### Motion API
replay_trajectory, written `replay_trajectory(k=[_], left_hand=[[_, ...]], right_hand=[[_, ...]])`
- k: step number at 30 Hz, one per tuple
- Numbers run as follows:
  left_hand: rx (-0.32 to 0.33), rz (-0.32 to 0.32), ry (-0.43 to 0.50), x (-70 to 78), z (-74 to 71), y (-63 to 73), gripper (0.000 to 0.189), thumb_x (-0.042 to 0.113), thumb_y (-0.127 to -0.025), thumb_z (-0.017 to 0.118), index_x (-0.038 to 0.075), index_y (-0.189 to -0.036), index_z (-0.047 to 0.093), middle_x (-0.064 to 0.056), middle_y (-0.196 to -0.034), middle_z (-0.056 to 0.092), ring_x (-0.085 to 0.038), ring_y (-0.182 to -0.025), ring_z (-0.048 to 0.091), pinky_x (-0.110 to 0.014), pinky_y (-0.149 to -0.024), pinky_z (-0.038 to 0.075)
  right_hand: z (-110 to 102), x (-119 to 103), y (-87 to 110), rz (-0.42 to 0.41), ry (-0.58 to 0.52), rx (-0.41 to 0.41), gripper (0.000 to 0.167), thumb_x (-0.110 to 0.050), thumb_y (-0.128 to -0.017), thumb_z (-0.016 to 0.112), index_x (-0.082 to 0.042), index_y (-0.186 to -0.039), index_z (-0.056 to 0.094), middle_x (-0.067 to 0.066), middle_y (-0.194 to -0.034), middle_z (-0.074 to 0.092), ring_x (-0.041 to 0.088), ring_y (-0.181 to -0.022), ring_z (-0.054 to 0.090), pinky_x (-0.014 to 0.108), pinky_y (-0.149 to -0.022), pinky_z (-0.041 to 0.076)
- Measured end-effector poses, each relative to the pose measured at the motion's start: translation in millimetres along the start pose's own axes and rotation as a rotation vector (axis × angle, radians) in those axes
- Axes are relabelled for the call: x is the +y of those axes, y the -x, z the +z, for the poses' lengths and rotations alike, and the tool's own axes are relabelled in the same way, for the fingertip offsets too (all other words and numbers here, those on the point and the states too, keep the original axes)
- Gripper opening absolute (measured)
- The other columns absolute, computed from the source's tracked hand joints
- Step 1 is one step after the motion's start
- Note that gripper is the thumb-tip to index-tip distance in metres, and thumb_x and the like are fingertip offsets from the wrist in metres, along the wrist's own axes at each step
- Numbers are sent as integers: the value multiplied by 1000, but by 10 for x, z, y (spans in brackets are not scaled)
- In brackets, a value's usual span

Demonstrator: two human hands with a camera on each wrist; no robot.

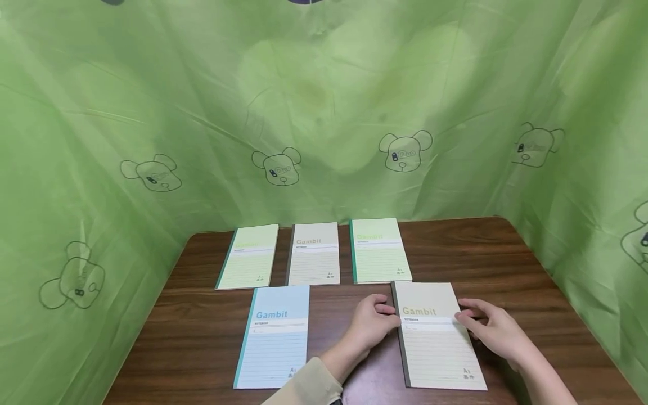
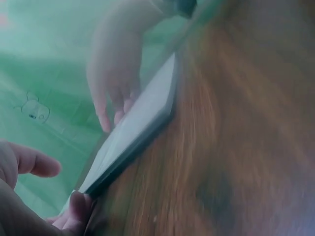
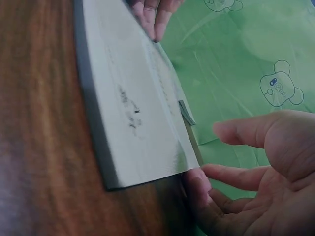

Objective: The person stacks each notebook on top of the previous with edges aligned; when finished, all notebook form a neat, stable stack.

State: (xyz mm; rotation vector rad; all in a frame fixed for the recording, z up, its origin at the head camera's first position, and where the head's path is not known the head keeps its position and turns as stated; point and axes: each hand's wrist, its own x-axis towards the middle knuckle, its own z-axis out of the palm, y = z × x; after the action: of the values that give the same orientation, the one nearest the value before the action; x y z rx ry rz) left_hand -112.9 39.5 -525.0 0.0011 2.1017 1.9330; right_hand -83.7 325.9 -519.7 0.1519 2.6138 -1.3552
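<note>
A beige notebook [image 1: 436,351] with a dark grey spine lies at the front right of the table, its cover closed. Against its spine side, my left hand [image 1: 369,325] touches the edge with its fingertips. On the opposite side, my right hand [image 1: 498,333] has its fingertips at the notebook's right edge. In the right wrist view, the right thumb [image 3: 241,132] stands apart from the notebook [image 3: 128,98]. The left thumb [image 2: 39,163] is likewise clear of the cover in the left wrist view, which is blurred.
A blue notebook [image 1: 275,337] lies at the front left. Behind it are a green notebook [image 1: 248,259], another beige one [image 1: 314,256] and a second green one [image 1: 379,253], in a row. The brown wooden table [image 1: 177,326] is enclosed by a green curtain [image 1: 212,112] with bear drawings.
</note>
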Motion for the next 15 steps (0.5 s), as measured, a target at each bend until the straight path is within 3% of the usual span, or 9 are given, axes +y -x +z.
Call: replay_trajectory(k=[3,6,11,15], left_hand=[[-1,-4,60,22,45,14,54,-11,-77,76,-11,-130,67,-8,-100,71,-11,-76,65,-28,-67,59],[7,26,53,28,82,24,47,-14,-76,77,-6,-122,72,-8,-100,68,-10,-77,65,-23,-67,56],[24,37,37,5,137,26,58,-15,-75,78,8,-126,66,-8,-102,64,-12,-76,65,-24,-67,55],[19,43,44,-29,152,18,61,-17,-79,74,15,-128,61,-6,-96,67,-14,-70,65,-26,-63,54]], right_hand=[[1,16,29,-10,-8,18,63,-30,-108,73,8,-154,53,16,-125,73,11,-95,69,29,-74,60],[0,32,38,-16,-8,26,64,-29,-107,73,7,-155,51,16,-125,73,9,-96,69,28,-75,60],[17,44,25,-29,4,37,64,-26,-106,76,7,-155,51,16,-125,71,9,-96,68,26,-76,57],[15,22,26,-38,-16,30,64,-22,-104,77,9,-154,51,16,-124,69,10,-94,67,27,-76,58]])
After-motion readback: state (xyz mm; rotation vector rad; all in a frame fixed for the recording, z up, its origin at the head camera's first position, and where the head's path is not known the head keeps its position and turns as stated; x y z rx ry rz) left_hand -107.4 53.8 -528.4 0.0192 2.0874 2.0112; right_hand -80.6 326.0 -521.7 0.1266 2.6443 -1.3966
